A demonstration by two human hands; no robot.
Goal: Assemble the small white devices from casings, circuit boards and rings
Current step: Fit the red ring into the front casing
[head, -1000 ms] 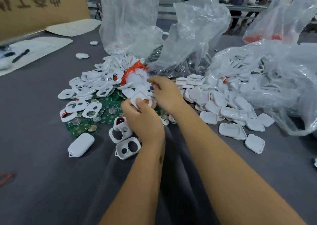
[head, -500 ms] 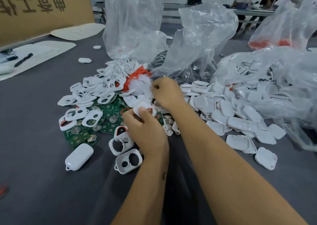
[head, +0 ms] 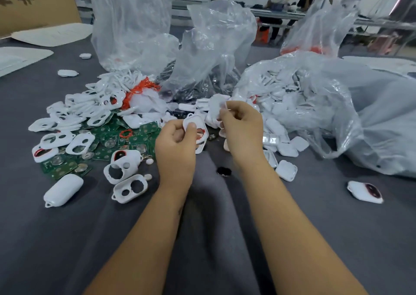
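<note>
Left hand (head: 174,141) is gripping a white plastic casing shell with a red ring inside (head: 197,131), tilted up for loading; right hand (head: 242,126) at its 2 o'clock pinches some tiny white part (head: 224,108), can't tell what, green circuit boards (head: 108,140) piled at 9 o'clock

Single head view, close, facing forward-down over grey table (head: 67,238).

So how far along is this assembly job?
Barely started. One closed white device lies finished on the left. The left hand holds a casing with a red ring; the right hand pinches a small white piece. Heaps of casings and circuit boards remain.
</note>
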